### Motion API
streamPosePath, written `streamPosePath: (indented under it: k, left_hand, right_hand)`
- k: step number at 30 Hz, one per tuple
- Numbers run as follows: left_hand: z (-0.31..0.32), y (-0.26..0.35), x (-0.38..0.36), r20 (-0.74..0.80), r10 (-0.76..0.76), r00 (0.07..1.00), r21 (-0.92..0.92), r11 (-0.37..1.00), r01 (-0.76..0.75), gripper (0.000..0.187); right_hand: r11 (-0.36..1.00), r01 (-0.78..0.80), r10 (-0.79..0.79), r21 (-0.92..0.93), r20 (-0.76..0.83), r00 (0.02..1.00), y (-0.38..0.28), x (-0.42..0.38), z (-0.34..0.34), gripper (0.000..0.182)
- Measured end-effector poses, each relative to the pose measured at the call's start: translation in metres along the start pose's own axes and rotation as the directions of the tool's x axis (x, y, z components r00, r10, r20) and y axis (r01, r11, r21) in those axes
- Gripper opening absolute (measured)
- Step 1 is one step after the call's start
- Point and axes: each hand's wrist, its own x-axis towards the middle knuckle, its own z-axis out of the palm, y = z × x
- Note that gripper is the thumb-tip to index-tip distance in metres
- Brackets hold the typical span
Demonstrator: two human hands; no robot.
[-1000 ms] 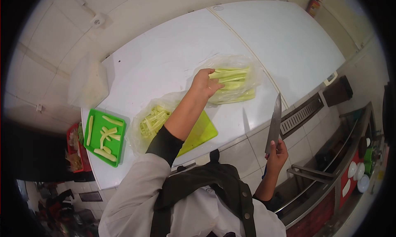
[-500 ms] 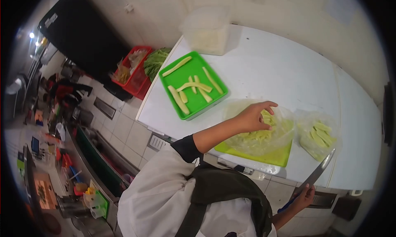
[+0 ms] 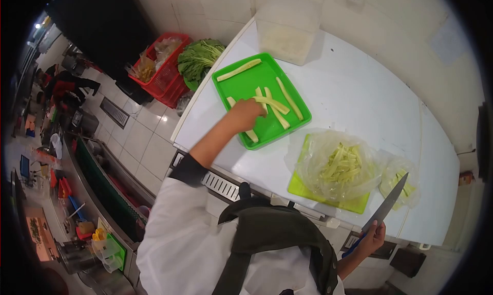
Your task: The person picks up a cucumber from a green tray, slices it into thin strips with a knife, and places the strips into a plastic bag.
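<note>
My left hand (image 3: 247, 115) is down in a green tray (image 3: 228, 76), its fingers bent and closed around a pale green vegetable strip, mostly hidden beneath them. Several other long pale strips (image 3: 290, 99) lie about it in the tray. Off to the right, my right hand (image 3: 376, 237) grips the blue handle of a kitchen knife (image 3: 387, 202), its blade pointing up and away from me. Between the hands, an open clear plastic bag (image 3: 313, 164) full of cut vegetable sticks (image 3: 341, 164) rests on a yellow-green cutting board (image 3: 300, 187).
A second plastic bag (image 3: 398, 174) with pale pieces lies beyond the knife blade. A translucent tub (image 3: 287, 35) stands at the back of the white table (image 3: 359, 89). Red crates (image 3: 162, 74) and leafy greens (image 3: 197, 61) are on the left. A person (image 3: 67, 87) bends in the background.
My left hand has moved left from above the bag into the green tray and closed on a strip there. My right hand still holds the knife. The view has shifted.
</note>
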Motion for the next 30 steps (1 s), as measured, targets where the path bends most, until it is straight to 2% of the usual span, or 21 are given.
streamPosePath:
  k: [3,6,9,12,13,14,15,16,19,20,22,23,26,29,30]
  left_hand:
    - [0.011,-0.033,-0.010,0.342,0.024,0.939,0.082,0.995,-0.055,0.030]
    - [0.022,-0.044,-0.009,0.273,0.249,0.929,0.050,0.961,-0.272,0.028]
    - [0.030,-0.046,-0.001,0.259,0.382,0.887,0.023,0.916,-0.401,0.026]
    - [0.039,-0.063,0.012,0.028,0.392,0.919,-0.115,0.915,-0.387,0.020]
    - [0.035,-0.068,0.016,0.002,0.264,0.965,-0.318,0.915,-0.249,0.021]
    - [0.030,-0.074,0.020,0.008,0.130,0.992,-0.510,0.854,-0.108,0.023]
    - [0.025,-0.078,0.025,0.044,-0.002,0.999,-0.677,0.736,0.032,0.025]
    - [0.021,-0.079,0.030,-0.050,-0.035,0.998,-0.767,0.642,-0.016,0.031]
    - [-0.014,-0.052,0.035,-0.031,-0.301,0.953,-0.983,0.182,0.026,0.035]
    - [-0.023,-0.045,0.037,-0.029,-0.323,0.946,-0.994,0.107,0.006,0.037]
    - [-0.045,-0.016,0.038,0.000,-0.348,0.937,-0.999,-0.050,-0.019,0.038]
    - [-0.047,-0.001,0.039,0.020,-0.356,0.934,-0.991,-0.129,-0.028,0.038]
    - [-0.030,0.042,0.049,0.061,-0.153,0.986,-0.925,-0.379,-0.002,0.040]
    - [-0.012,0.109,0.050,0.140,0.020,0.990,-0.884,-0.448,0.135,0.039]
    - [-0.008,0.130,0.049,0.154,0.075,0.985,-0.891,-0.420,0.171,0.040]
  right_hand:
    - [1.000,-0.023,0.023,0.006,0.012,1.000,-0.006,-0.010,0.008,0.017]
    - [1.000,-0.005,0.005,0.015,0.034,0.999,-0.009,-0.014,0.016,0.019]
    - [1.000,0.020,-0.020,0.014,0.001,1.000,-0.020,-0.019,0.026,0.022]
    - [0.999,0.039,-0.040,0.018,0.002,0.999,-0.024,-0.018,0.028,0.023]
    - [0.998,0.048,-0.048,0.030,0.010,0.999,-0.022,-0.018,0.026,0.023]
    - [0.998,0.056,-0.057,0.042,0.018,0.998,-0.021,-0.017,0.023,0.023]
    - [0.998,0.047,-0.048,0.042,0.022,0.999,-0.019,-0.017,0.020,0.023]
    - [0.998,0.040,-0.041,0.043,0.028,0.999,-0.017,-0.017,0.016,0.023]
    - [0.999,0.029,-0.030,0.045,0.007,1.000,-0.015,-0.017,0.011,0.022]
    - [0.999,0.026,-0.025,0.046,-0.007,1.000,-0.015,-0.016,0.010,0.021]
    - [0.997,0.007,-0.012,0.079,0.060,0.998,-0.010,-0.013,0.007,0.022]
    - [0.996,-0.005,-0.004,0.093,0.091,0.996,-0.008,-0.012,0.003,0.022]
    - [0.990,-0.010,-0.006,0.140,0.117,0.993,-0.023,-0.019,0.016,0.025]
    - [0.983,-0.032,-0.010,0.181,0.227,0.974,-0.044,-0.026,0.028,0.038]
    - [0.979,-0.047,-0.013,0.198,0.290,0.957,-0.041,-0.025,0.027,0.037]
